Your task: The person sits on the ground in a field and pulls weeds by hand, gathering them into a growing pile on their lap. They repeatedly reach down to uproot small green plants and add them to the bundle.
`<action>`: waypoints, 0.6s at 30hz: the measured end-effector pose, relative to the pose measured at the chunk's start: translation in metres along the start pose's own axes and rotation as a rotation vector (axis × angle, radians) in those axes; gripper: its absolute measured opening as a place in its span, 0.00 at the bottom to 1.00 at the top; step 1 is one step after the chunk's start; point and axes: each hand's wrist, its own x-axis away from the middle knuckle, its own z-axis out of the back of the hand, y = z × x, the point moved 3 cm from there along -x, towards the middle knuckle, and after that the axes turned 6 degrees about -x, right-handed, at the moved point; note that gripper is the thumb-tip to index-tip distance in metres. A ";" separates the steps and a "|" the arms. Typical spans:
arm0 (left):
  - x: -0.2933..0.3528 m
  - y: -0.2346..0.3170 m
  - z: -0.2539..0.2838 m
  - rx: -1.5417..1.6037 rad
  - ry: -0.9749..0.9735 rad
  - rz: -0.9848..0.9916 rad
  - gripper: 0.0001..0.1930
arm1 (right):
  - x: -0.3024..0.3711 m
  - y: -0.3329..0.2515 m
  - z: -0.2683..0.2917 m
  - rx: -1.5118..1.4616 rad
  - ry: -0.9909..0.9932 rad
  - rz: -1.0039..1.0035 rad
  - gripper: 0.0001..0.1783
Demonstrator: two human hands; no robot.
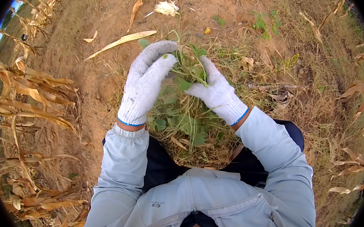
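The gloved left hand curled at the green weeds between both hands, though whether it gripped them I could not tell. The gloved right hand pinched them; a dry leaf lay beyond the left one.

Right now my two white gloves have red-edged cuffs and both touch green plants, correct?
Not quite: the head view shows blue edging, not red, on the cuffs. Your left glove and right glove are white, and both touch green plants.
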 end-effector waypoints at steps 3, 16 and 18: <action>0.001 0.006 0.015 -0.231 0.189 -0.071 0.25 | -0.018 -0.017 0.019 -0.377 0.140 -0.146 0.58; 0.007 -0.042 -0.060 -0.118 -0.151 0.013 0.38 | -0.002 -0.086 0.029 -0.625 0.061 -0.134 0.42; 0.003 -0.039 -0.059 -0.018 -0.150 0.042 0.28 | 0.002 -0.100 0.039 -0.530 0.005 -0.143 0.39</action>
